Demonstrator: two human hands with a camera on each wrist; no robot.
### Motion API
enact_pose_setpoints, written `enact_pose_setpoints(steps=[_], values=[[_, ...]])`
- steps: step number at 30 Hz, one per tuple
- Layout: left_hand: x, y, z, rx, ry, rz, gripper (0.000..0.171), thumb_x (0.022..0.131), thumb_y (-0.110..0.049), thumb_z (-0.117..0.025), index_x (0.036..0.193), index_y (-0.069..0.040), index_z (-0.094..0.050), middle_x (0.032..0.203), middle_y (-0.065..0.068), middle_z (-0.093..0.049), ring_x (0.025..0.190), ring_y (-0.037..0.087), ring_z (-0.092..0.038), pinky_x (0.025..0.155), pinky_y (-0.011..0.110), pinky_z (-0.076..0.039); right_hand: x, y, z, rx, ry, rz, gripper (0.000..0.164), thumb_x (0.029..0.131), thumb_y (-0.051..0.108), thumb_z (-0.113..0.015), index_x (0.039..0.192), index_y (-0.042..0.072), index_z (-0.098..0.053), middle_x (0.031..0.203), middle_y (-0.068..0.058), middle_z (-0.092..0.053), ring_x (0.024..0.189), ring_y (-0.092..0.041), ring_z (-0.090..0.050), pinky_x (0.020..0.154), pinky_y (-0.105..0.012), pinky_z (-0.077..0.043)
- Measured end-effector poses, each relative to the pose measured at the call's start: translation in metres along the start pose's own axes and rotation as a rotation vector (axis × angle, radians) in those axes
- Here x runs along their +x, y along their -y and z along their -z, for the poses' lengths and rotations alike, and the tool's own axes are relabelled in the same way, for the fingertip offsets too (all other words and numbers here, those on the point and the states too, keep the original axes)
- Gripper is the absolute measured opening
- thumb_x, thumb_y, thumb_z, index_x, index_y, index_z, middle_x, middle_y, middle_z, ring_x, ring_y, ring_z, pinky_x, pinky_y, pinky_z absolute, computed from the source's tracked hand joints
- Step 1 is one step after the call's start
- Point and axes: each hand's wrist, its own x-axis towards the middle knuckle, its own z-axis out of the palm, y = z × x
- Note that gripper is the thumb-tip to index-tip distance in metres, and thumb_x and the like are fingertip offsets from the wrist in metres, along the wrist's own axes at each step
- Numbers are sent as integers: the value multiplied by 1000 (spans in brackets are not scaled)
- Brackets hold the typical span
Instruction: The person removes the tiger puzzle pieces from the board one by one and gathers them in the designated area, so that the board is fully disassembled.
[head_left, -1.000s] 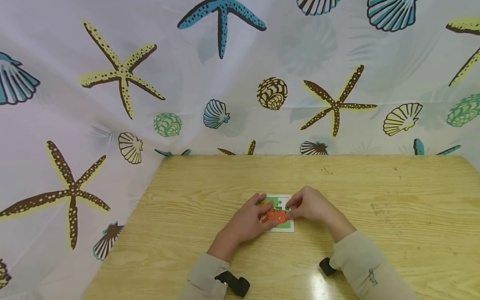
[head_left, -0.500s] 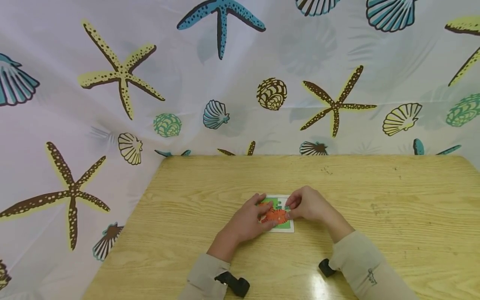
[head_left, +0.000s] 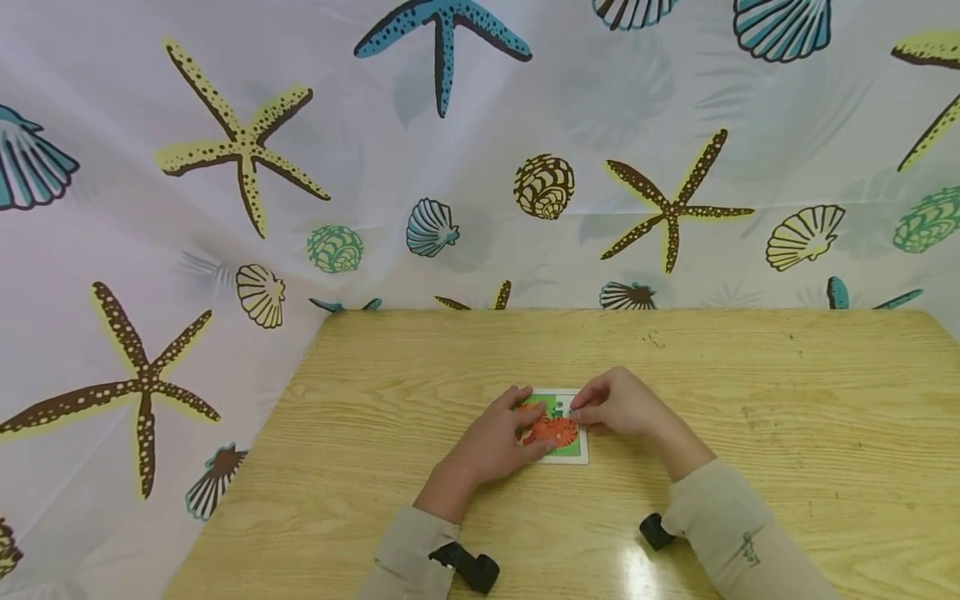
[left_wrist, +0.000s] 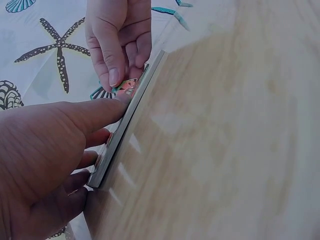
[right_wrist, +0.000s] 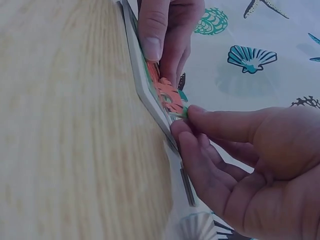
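Observation:
A small jigsaw puzzle (head_left: 551,450) in a white tray lies on the table, showing an orange striped figure on green. White backing shows through near its upper right. Fingers spread, my left hand (head_left: 495,437) rests over the puzzle's left side, thumb along the lower part. My right hand (head_left: 622,404) is at the right edge. In the right wrist view its thumb and index finger pinch the green corner of an orange-and-green puzzle piece (right_wrist: 172,101), tilted up from the tray. Thumb and fingers hide part of that piece in the head view.
The wooden table (head_left: 337,400) extends around the puzzle on all sides. Behind and to the left hangs a white cloth (head_left: 480,150) printed with starfish and shells. Dark straps with black camera mounts (head_left: 476,571) sit on both wrists.
My right hand has shifted slightly up and its thumb has moved up off the orange figure, uncovering more of it. The left hand keeps its place.

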Motion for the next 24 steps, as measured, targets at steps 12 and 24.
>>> enact_pose_setpoints(steps=[12,24], values=[[0,0,-1,-20,3,13,62,100,-39,-71,153,-12,-54,167,11,-33,158,35,-21,122,52,-34,0,-2,6,183,19,-61,16,100,3,-67,111,-9,-70,91,-13,-71,75,-16,-69,73,-34,-64],[0,0,-1,-15,5,22,63,100,-40,-71,153,-12,-54,168,11,-33,158,34,-21,121,52,-35,-1,-2,13,188,1,-47,19,104,2,-62,116,-11,-68,103,-15,-69,84,-15,-70,79,-31,-63]])
